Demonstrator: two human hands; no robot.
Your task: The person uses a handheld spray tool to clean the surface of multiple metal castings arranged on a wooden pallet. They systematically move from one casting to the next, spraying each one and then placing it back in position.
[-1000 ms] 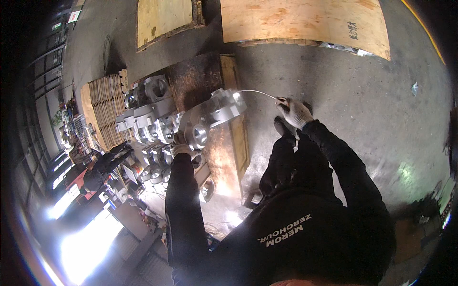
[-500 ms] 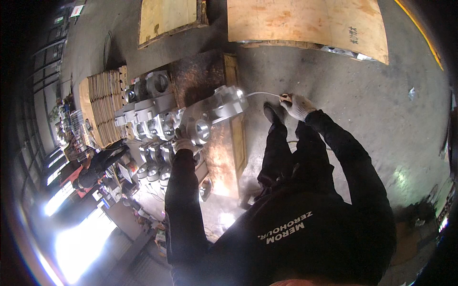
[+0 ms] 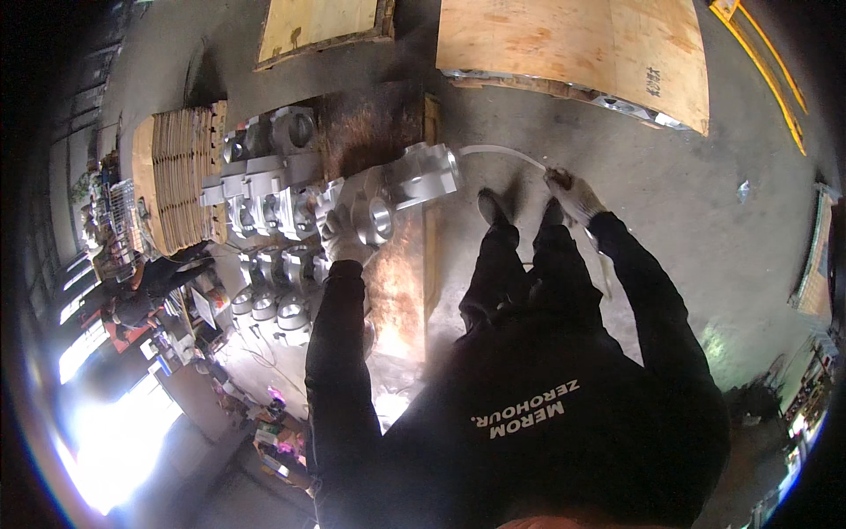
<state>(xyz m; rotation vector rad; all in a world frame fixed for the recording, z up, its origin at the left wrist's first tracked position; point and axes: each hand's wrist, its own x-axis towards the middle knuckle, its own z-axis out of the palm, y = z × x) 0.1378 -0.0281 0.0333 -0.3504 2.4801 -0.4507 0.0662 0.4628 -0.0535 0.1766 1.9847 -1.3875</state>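
My left hand (image 3: 344, 240), in a pale work glove, grips a large grey metal casting (image 3: 423, 176) at its ringed end. The casting lies tilted across the near part of the bench, its far end pointing right. My right hand (image 3: 575, 196), also gloved, is closed on a pale flexible strip (image 3: 507, 152), whose exact kind I cannot make out. This strip arches from the casting's right end to my fingers. A further pale length hangs below my right hand, beside my leg.
Several more grey castings (image 3: 280, 212) stand in rows on the left. Behind them is a stack of brown boards (image 3: 181, 176). The bench has a rusty brown surface (image 3: 370, 123). Wooden-topped crates (image 3: 573, 44) stand ahead, and a yellow metal frame (image 3: 771, 70) is at the far right.
My right hand has moved right and slightly down, drawing the strip into a longer, wider arch. The casting's right end has shifted slightly right. My left hand stays on the casting.
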